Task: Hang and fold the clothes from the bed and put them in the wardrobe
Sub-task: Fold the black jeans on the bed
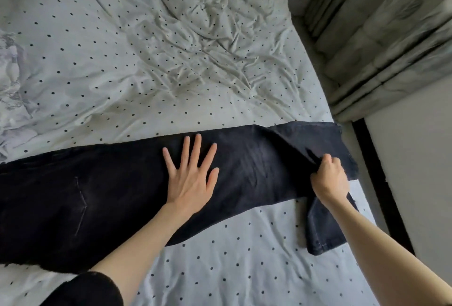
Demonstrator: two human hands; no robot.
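Jeans [102, 198], dark and nearly black, lie stretched across the near part of the bed [151, 66], running from the left edge of my view to the right side of the mattress. At the left a back pocket with its stitched point faces up. The bed's pale sheet is dotted with small dark spots and is heavily creased on the far side; at the far left a grey printed piece of bedding [11, 78] is bunched up.

Toward the middle, my left hand [189, 178] lies flat on the trouser leg, palm down, fingers straight and spread wide, pressing the denim against the mattress. A black sleeve [90, 289] is pushed up on that arm near the bottom edge.

Further right, my right hand [329, 178] is curled into a fist around a fold of the leg near its hem, so the cloth bunches there and one hem end doubles back toward me on the sheet. Beyond the bed's right edge hang pale pleated curtains [381, 36], blurred, with a dark strip along the floor below them.
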